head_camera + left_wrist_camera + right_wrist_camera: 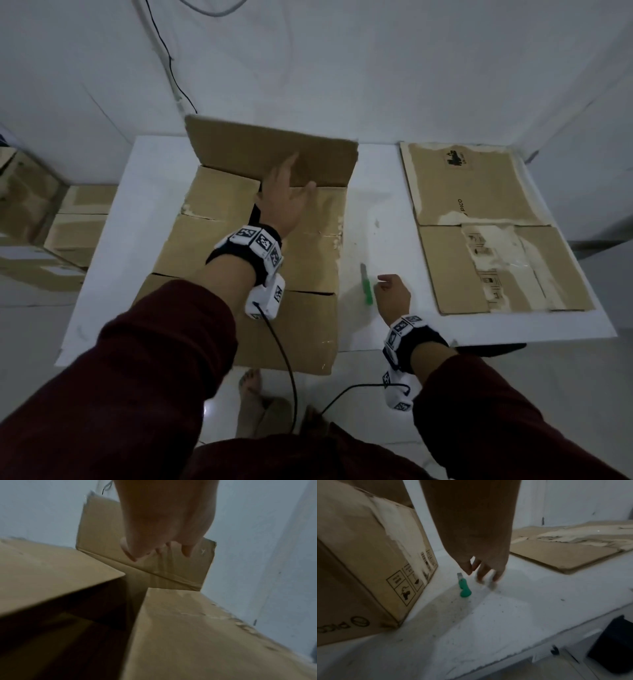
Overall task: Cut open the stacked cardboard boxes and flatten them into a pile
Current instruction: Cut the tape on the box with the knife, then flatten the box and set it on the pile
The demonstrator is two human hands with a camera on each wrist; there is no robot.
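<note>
A brown cardboard box (239, 260) stands on the white table (373, 219), its top flaps loose and its far flap (239, 147) raised. My left hand (291, 181) reaches across the box top with fingers spread, touching that far flap (102, 534). In the left wrist view the left hand's fingertips (133, 555) lie against the flap, and a dark gap shows between the side flaps. A green utility knife (367, 286) lies on the table right of the box. Just beside it hovers my right hand (385, 281), loosely curled and holding nothing. The right wrist view shows the knife (464, 588) with its blade out, below the right hand (481, 574).
A flattened cardboard sheet (493, 233) lies on the table's right part (565, 553). More boxes (75, 233) are stacked on the floor at the left. A black cable (171, 68) hangs down the wall. A dark object (614, 646) sits under the table's near right edge.
</note>
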